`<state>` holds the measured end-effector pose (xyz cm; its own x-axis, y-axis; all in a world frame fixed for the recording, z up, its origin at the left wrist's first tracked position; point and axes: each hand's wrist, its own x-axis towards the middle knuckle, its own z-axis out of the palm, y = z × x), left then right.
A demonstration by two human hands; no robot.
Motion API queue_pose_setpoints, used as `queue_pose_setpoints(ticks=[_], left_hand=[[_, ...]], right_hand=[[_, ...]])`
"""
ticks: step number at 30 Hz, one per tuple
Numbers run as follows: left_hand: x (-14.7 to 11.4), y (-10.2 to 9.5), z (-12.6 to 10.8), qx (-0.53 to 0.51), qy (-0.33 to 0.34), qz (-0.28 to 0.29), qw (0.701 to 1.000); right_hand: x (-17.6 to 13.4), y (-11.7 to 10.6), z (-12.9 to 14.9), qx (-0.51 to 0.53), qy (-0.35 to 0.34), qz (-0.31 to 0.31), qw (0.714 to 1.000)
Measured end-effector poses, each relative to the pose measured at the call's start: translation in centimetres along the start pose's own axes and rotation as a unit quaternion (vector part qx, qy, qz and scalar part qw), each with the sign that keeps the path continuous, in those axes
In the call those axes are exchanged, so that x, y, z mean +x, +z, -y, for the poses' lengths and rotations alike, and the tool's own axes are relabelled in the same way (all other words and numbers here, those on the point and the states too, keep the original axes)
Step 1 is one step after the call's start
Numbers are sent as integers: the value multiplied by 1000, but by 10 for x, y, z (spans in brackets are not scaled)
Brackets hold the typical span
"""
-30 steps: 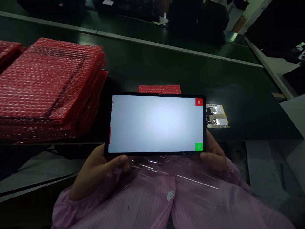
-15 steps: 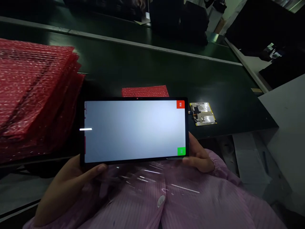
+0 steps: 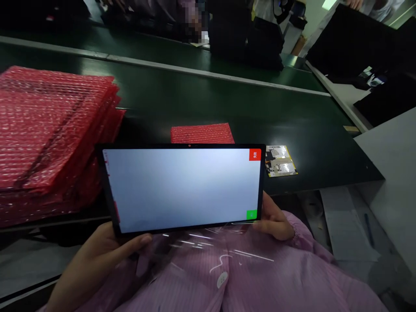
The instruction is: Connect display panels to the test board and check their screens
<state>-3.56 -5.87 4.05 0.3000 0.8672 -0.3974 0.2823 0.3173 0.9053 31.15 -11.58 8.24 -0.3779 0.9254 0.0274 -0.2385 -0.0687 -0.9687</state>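
Note:
Between my two hands is a tablet screen [image 3: 185,188] in a black frame, lit pale grey-white, with a red square in its upper right corner and a green one in its lower right. My left hand [image 3: 107,247] grips the lower left corner, thumb along the bottom edge. At the lower right corner my right hand [image 3: 274,219] holds on, its thumb in front and its fingers partly hidden behind. Clear film [image 3: 195,245] hangs below the bottom edge. A flat board with silvery parts and yellow edges [image 3: 281,161] lies just right of the screen, on the table.
A tall stack of red bubble-wrap bags [image 3: 48,134] stands at the left. Another red bubble-wrap piece [image 3: 203,133] lies behind the screen on the dark green table [image 3: 260,104]. Black boxes [image 3: 247,43] stand across the back, where a co-worker's sleeve [image 3: 159,8] shows.
The tablet screen now sits slightly lower in view and tilts differently, its left side leaning. Both hands keep their hold. The table and bags appear shifted a little downward.

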Motion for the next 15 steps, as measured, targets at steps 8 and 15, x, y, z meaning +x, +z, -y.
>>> queue_pose_setpoints(ticks=[8, 15], left_hand=[[-16, 18, -33, -53, 4, -19, 998], [-11, 15, -6, -20, 21, 50, 998]], right_hand=[[-9, -10, -9, 25, 27, -72, 997], [-13, -18, -10, 51, 44, -102, 993]])
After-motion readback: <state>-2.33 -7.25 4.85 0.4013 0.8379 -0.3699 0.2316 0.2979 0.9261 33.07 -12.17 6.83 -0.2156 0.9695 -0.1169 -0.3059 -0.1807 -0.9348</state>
